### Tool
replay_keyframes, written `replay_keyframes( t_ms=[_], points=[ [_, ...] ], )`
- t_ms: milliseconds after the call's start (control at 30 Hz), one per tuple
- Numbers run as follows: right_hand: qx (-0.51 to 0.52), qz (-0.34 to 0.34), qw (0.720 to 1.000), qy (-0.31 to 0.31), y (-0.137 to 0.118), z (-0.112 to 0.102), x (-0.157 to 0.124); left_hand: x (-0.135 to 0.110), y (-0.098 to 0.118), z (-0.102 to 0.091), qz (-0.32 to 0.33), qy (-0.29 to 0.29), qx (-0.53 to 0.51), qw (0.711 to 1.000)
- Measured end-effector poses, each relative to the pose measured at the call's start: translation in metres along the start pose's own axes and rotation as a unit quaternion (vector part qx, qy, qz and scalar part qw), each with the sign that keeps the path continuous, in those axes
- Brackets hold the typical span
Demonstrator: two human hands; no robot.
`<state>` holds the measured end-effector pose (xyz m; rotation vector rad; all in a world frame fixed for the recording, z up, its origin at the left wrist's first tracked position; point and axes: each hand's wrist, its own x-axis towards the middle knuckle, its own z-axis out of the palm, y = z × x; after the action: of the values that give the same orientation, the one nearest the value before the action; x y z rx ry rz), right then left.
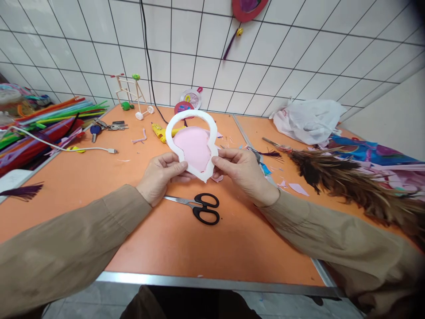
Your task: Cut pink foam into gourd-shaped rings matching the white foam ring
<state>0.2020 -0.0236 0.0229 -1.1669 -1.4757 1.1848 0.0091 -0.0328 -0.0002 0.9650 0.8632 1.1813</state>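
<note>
Between my two hands a white foam frame [171, 125] is held upright, round at the top and narrowing to a point below. My left hand [164, 172] pinches its lower left side with the thumb in front. On the lower right side, my right hand [241, 170] grips it the same way. A pink sheet [194, 144] shows through the frame's opening; whether it touches the frame I cannot tell. Black-handled scissors [199, 206] lie on the table just below my hands. A yellow glue gun [158, 132] rests behind the frame, partly hidden.
Colourful pipe cleaners [49, 124], keys [106, 126] and a white cable [66, 145] lie at the left. A small stick model [131, 93] stands by the tiled wall. On the right are a plastic bag [307, 119], a feather duster [345, 177] and pink scraps [299, 189].
</note>
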Motion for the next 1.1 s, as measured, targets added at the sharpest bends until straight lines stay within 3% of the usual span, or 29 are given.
replay_keyframes(
  t_ms=[700, 1100],
  points=[
    [-0.021, -0.024, 0.999, -0.012, 0.0004, -0.0004, 0.0001, 0.0019, 0.0004, 0.0002, 0.005, 0.027, -0.015, 1.000],
    [-0.053, -0.067, 0.996, -0.016, -0.0015, -0.0027, 0.0011, 0.0015, -0.0011, -0.0048, -0.016, -0.045, 0.000, 0.999]
  ],
)
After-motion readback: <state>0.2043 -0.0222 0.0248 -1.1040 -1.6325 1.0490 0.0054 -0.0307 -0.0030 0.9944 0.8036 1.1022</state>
